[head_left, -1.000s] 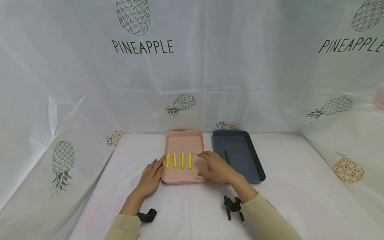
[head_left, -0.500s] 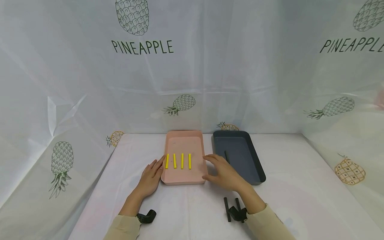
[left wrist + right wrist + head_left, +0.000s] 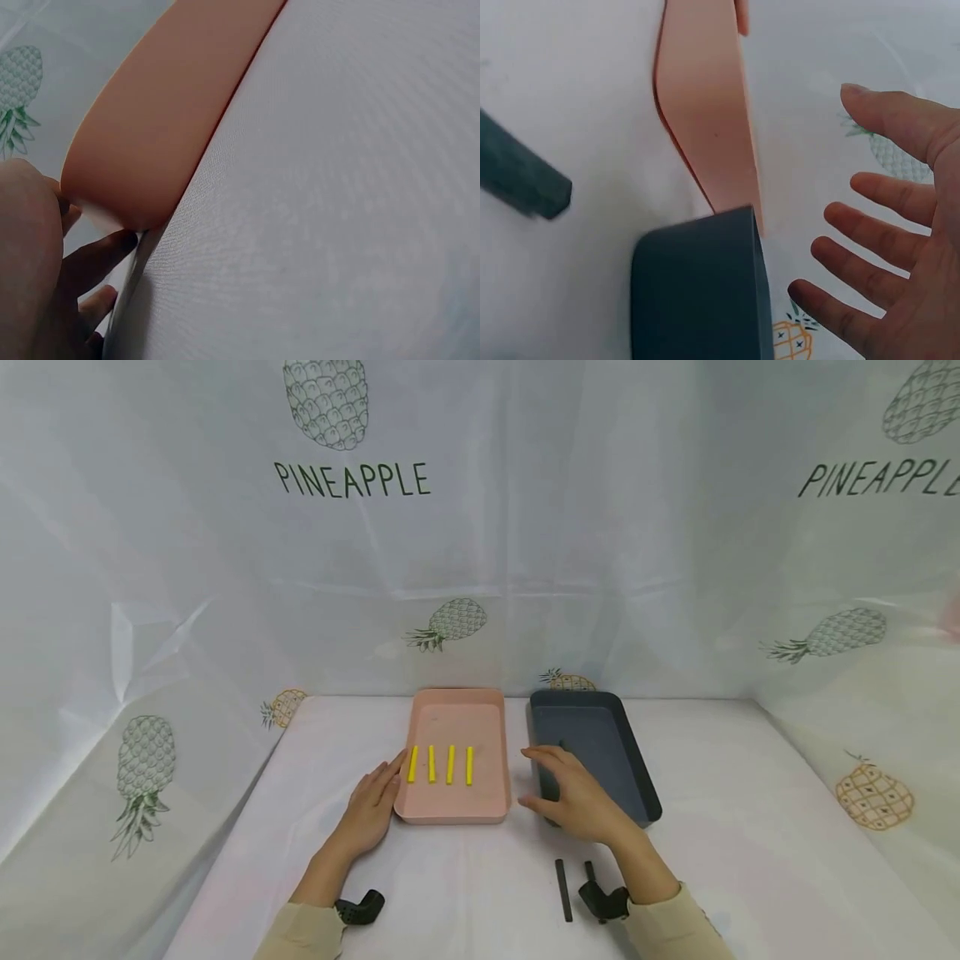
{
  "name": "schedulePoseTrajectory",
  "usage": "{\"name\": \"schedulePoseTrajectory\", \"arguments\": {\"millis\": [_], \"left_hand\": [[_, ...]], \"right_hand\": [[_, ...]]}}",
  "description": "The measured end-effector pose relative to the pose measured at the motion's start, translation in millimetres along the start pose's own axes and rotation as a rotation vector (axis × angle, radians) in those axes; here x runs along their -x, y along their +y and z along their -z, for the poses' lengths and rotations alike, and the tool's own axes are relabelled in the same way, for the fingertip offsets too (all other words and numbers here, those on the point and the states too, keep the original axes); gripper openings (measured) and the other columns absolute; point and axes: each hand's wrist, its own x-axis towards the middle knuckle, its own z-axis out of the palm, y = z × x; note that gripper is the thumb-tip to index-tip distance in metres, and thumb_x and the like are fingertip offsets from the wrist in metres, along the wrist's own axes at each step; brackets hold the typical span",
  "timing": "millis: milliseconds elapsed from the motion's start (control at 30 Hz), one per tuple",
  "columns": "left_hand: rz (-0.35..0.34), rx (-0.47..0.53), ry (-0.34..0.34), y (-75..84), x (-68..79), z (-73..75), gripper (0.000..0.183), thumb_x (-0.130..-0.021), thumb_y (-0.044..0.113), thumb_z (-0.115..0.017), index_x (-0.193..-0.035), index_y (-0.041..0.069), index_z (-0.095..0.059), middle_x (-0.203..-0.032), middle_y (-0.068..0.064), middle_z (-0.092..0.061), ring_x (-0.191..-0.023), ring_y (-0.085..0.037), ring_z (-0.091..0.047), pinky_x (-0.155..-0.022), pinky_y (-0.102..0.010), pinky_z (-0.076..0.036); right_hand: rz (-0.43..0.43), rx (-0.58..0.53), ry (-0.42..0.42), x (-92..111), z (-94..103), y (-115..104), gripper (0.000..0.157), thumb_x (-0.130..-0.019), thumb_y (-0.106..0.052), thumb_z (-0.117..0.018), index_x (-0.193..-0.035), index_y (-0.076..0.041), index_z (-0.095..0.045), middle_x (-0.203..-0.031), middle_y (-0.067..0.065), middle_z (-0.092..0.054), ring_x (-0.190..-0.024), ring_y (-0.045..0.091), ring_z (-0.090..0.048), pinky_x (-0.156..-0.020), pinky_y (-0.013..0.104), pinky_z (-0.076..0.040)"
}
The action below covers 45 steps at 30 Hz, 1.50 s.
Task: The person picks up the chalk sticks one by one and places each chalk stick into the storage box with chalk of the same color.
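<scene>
Several slim yellow sticks (image 3: 450,765) lie side by side in the pink tray (image 3: 480,718). My left hand (image 3: 371,806) rests along that tray's left side, fingers extended at the rim; the left wrist view has the fingertips right at the tray's corner (image 3: 135,202). My right hand (image 3: 573,797) holds nothing, its thumb and fingers spread apart, and overlaps the near left part of the dark grey tray (image 3: 600,727) in the head view. A dark stick (image 3: 562,745) in the grey tray is mostly hidden behind that hand.
Two dark sticks, a left one (image 3: 563,891) and a right one (image 3: 590,870), lie on the white-covered table in front of the grey tray. The right wrist camera (image 3: 602,902) partly covers one. A pineapple-print curtain (image 3: 630,610) stands behind and at the sides.
My right hand has moved from over the pink tray's right part rightward to the grey tray, covering more of the stick there. My left hand stays at the pink tray's left side.
</scene>
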Motion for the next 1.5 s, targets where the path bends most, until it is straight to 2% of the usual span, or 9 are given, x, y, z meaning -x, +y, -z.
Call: {"name": "schedulePoseTrajectory", "arguments": {"millis": [333,500,667,833,1200,1500], "left_hand": [[-0.013,0.01,0.011,1.0,4.4,-0.2,0.051,-0.114,0.044,-0.027,-0.164,0.04,-0.027,-0.169,-0.01,-0.033,-0.16,-0.037,-0.019,-0.129,-0.064,-0.003],[-0.024,0.004,0.017,2.2,1.4,-1.4,0.051,-0.114,0.044,-0.027,-0.164,0.039,-0.026,-0.169,-0.009,-0.035,-0.16,-0.038,-0.02,-0.128,-0.065,-0.004],[-0.02,-0.011,0.022,1.2,0.2,-0.8,0.05,-0.114,0.044,-0.026,-0.164,0.041,-0.025,-0.169,-0.008,-0.034,-0.16,-0.039,-0.02,-0.127,-0.067,-0.007],[-0.027,-0.009,0.027,-0.4,0.1,-1.1,0.051,-0.113,0.047,-0.025,-0.164,0.042,-0.026,-0.169,-0.009,-0.035,-0.159,-0.04,-0.02,-0.127,-0.068,-0.008],[-0.031,-0.006,0.022,-1.2,1.3,-4.1,0.052,-0.113,0.048,-0.025,-0.164,0.04,-0.027,-0.169,-0.007,-0.036,-0.159,-0.038,-0.021,-0.129,-0.064,-0.005],[-0.004,-0.023,0.018,0.9,0.4,-1.2,0.051,-0.114,0.045,-0.026,-0.164,0.04,-0.025,-0.169,-0.017,-0.031,-0.158,-0.047,-0.017,-0.122,-0.076,-0.011]], "right_hand": [[-0.016,0.007,-0.006,1,14.8,10,0.069,-0.094,-0.044,-0.076,-0.152,-0.016,-0.051,-0.154,0.004,-0.05,-0.144,0.032,-0.048,-0.11,0.056,-0.049],[-0.023,-0.014,0.009,3,26.5,15,0.065,-0.094,-0.039,-0.077,-0.151,-0.018,-0.053,-0.155,0.004,-0.05,-0.144,0.034,-0.048,-0.11,0.058,-0.048],[-0.039,-0.031,0.028,5,35.8,20,0.064,-0.095,-0.044,-0.075,-0.15,-0.02,-0.053,-0.155,0.004,-0.05,-0.143,0.035,-0.048,-0.111,0.061,-0.047],[-0.064,-0.057,0.061,8,45.6,29,0.062,-0.095,-0.043,-0.075,-0.149,-0.02,-0.054,-0.151,0.002,-0.052,-0.14,0.033,-0.052,-0.111,0.058,-0.048],[-0.074,-0.042,0.116,16,64.0,45,0.059,-0.098,-0.035,-0.074,-0.148,-0.011,-0.054,-0.149,0.009,-0.054,-0.134,0.037,-0.055,-0.104,0.061,-0.051],[-0.098,-0.037,0.136,19,74.9,57,0.058,-0.098,-0.033,-0.074,-0.148,-0.01,-0.054,-0.144,0.014,-0.056,-0.13,0.039,-0.054,-0.103,0.061,-0.05]]}}
